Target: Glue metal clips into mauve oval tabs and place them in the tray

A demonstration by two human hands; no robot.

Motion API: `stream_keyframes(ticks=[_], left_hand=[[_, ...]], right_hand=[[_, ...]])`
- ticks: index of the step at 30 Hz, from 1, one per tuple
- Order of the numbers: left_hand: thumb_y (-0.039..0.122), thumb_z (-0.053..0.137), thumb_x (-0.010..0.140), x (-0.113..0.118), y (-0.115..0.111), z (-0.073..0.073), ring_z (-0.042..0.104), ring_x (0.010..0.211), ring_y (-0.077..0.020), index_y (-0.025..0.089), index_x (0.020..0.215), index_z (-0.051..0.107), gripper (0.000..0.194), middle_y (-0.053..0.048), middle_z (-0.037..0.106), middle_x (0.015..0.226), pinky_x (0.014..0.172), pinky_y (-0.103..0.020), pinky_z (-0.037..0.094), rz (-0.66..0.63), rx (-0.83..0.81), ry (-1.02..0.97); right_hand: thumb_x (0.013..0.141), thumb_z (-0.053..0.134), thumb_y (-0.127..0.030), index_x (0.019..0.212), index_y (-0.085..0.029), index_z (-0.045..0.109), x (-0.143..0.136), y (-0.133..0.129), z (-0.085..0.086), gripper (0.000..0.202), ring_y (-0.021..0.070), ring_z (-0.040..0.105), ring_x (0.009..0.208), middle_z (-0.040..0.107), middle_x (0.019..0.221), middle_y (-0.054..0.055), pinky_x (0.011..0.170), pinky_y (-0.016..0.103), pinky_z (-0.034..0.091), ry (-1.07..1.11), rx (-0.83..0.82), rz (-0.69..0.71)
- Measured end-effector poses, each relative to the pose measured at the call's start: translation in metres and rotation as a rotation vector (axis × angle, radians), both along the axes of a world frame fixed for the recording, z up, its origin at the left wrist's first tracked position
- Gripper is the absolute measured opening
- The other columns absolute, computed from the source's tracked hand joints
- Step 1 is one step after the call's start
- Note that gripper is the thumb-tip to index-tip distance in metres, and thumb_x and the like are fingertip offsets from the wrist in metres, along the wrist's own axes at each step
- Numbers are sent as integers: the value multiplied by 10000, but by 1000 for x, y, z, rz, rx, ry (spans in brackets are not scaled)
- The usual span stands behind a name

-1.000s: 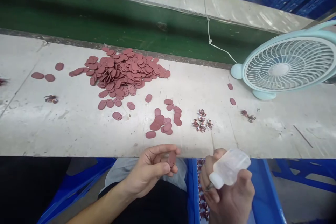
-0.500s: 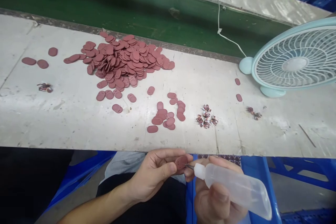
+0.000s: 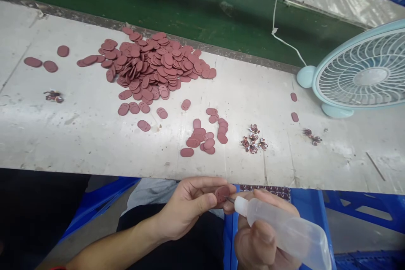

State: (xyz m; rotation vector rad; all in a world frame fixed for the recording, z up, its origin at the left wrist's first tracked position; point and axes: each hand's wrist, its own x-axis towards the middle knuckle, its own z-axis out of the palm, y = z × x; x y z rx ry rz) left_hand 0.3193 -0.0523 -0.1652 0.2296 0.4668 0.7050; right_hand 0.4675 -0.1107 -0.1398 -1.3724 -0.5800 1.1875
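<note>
Between thumb and fingers, my left hand [image 3: 186, 204] pinches a small reddish-brown oval disc [image 3: 222, 194] that has little holes in it. My right hand [image 3: 262, 236] is wrapped round a translucent squeeze bottle [image 3: 286, 228], tilted with its thin dark tip at the disc's face. Whether the tip touches the disc, I cannot tell. Both hands are just in front of the table's near edge. A loose group of similar discs [image 3: 199, 135] lies on the table ahead of them, and several small brown-and-white figures [image 3: 253, 139] lie to the right of that group.
A large heap of oval discs [image 3: 155, 63] covers the back middle of the white table [image 3: 95, 143]. At the right stands a pale blue fan [image 3: 370, 76] with a white cord [image 3: 274, 17]. Below the table edge, a blue crate [image 3: 310, 211] holds rows of small brown pieces [image 3: 265, 191].
The camera view has shifted slightly, so the table things appear a little further right and the heap higher. Both hands keep the same grips, with the bottle tip still at the disc.
</note>
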Motion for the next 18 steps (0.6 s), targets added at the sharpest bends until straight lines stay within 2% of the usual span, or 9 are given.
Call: stream_keyframes(ticks=[4,8,11,14,18], left_hand=[[261,764,854,-1,1,2,717,812,-155,192,1116,773,271,-105,792,1091,844,-306,568,-16,2,-13],[258,761,858,-1,0,4,713,811,-146,187,1124,769,276,-102,792,1091,833,-289,569,-20,0,-24],[249,765,855,-1,0,4,714,808,-135,189,1121,770,273,-93,792,1099,834,-272,568,-16,-3,-22],[242,770,849,0,1,1,720,809,-133,192,1114,771,270,-88,795,1096,833,-262,568,-11,-10,-21],[278,785,834,-2,1,-2,733,814,-152,204,1118,770,294,-97,790,1114,845,-292,575,-27,-26,19]], right_hand=[[723,756,-580,1076,-403,699,-9,12,9,399,359,678,694,682,771,65,413,461,490,-104,39,-18],[791,726,-564,1033,-411,719,-28,18,13,286,298,624,572,631,663,29,435,471,505,-347,217,-275],[820,723,-538,1009,-363,735,-38,18,12,258,264,590,534,610,690,25,444,462,506,-482,283,-411],[844,704,-507,1030,-345,722,-38,18,10,248,267,598,561,610,768,29,473,459,499,-533,289,-406],[882,636,-555,1026,-340,687,-36,21,12,264,267,583,519,601,669,-3,509,459,473,-486,307,-359]])
